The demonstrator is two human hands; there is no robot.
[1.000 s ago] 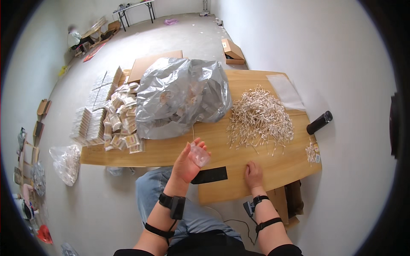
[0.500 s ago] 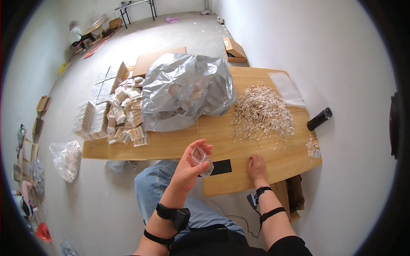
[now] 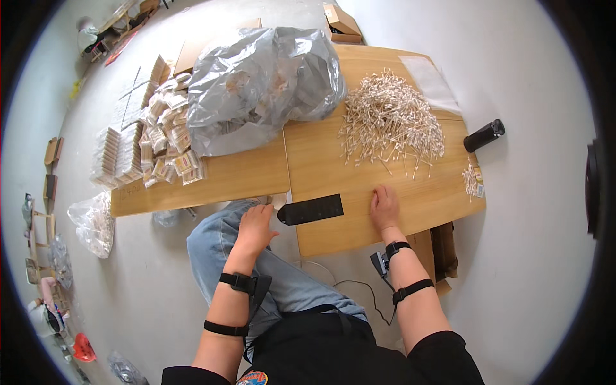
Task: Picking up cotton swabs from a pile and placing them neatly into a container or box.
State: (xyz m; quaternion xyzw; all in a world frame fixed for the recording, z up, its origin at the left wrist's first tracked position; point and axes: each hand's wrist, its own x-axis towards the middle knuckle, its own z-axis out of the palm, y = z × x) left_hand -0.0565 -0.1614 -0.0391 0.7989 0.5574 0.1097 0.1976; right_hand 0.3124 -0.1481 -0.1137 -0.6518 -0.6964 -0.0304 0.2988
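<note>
My left hand is at the table's near edge, above my knee, with its thumb apart from the fingers. Just past its fingertips shows part of a clear plastic container; the hand does not appear closed round it. To the right of that hand lies a flat black strip. On the wooden table, my right hand rests with its fingers curled in and nothing showing in them. Beyond it is a loose heap of cotton swabs.
A large grey plastic bag covers the table's middle. Packed swab packets and stacked white packs stand left. A black cylinder is at the right edge, near a small swab bunch. Someone sits far left.
My left hand has moved left and down, opening from its grip on the clear container, now beside its fingertips. The view has tilted down. My right hand stays on the table.
</note>
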